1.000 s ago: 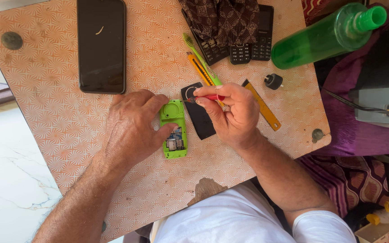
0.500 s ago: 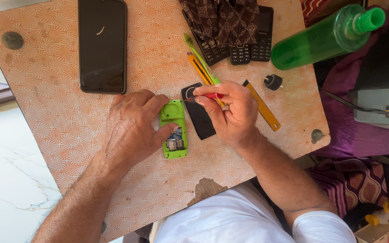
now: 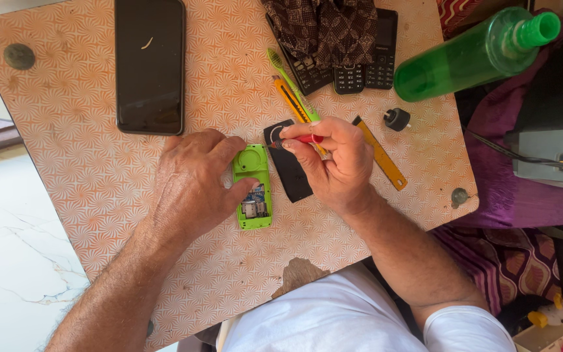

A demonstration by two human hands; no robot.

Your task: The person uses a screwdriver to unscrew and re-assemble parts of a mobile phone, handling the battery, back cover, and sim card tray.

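Green plastic showed under the left hand [image 3: 193,186], which pinned the opened phone [image 3: 253,187] flat on the patterned table [image 3: 66,130], apparently to steady it. The right hand [image 3: 333,163] pinched a red-handled tool [image 3: 302,139] over the black back cover [image 3: 288,166]. Beyond lay a smartphone [image 3: 150,65] and a green bottle [image 3: 477,52].

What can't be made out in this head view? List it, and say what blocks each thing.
- Tip of the red tool: covered by the right hand.
- Keypad phones: tops hidden under the brown cloth.
- Green phone: left edge behind the left hand; its inner parts are too small to tell.
- Green bottle: cap touches the frame's top edge.
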